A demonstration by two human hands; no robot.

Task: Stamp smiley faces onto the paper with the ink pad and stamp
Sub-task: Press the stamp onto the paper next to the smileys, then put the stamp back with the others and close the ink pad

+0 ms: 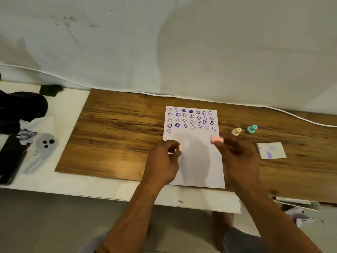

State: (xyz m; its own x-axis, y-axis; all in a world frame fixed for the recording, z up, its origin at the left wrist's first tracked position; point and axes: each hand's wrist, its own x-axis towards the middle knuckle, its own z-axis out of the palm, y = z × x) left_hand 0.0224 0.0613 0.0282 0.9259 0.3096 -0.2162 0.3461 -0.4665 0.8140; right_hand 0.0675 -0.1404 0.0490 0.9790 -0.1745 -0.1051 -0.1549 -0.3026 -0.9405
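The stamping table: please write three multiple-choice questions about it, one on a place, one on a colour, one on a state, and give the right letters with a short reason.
1. Where do the two spare stamps stand?
A. right of the paper
B. on the paper
C. left of the paper

2. What colour are the stamped faces?
A. red
B. purple
C. green

3. What is the right hand doing?
A. lying flat and empty
B. holding a pink stamp
C. holding a pen

Answers:
1 A: the beige stamp and teal stamp stand on the wood right of the paper.
2 B: the faces are purple.
3 B: the right hand grips the pink stamp.
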